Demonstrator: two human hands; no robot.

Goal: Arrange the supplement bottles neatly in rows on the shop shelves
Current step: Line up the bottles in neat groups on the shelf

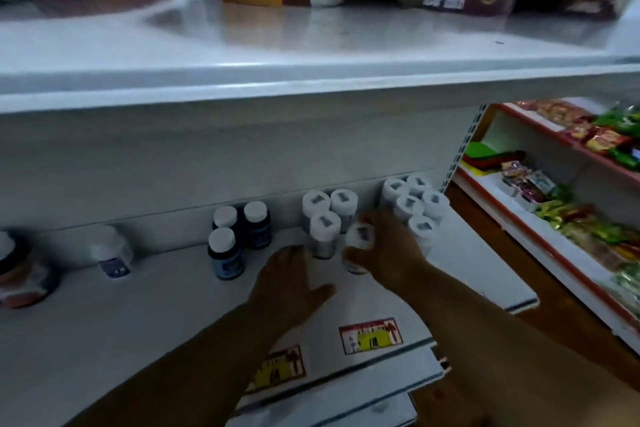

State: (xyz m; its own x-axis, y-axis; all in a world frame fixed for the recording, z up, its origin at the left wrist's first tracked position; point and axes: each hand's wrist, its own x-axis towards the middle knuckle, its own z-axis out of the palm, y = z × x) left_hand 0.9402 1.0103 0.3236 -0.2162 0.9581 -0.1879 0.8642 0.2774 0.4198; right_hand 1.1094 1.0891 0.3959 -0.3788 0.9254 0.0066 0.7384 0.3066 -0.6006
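Note:
On the white shelf [138,315] stand several white-capped supplement bottles. My right hand [388,253] is shut on one white bottle [360,239], tilted, next to a cluster of three white bottles [323,225]. My left hand [294,284] lies flat on the shelf, its fingertips touching the front bottle of that cluster. Behind my right hand, several more white bottles [415,201] are grouped near the shelf's right end. Three dark blue bottles [227,250] with white caps stand to the left.
A low white jar [112,253] and a dark-lidded jar [20,270] sit further left. The upper shelf [311,73] overhangs closely, holding snack bags. Price tags [370,334] mark the front edge. Another rack of packets [571,204] stands at the right.

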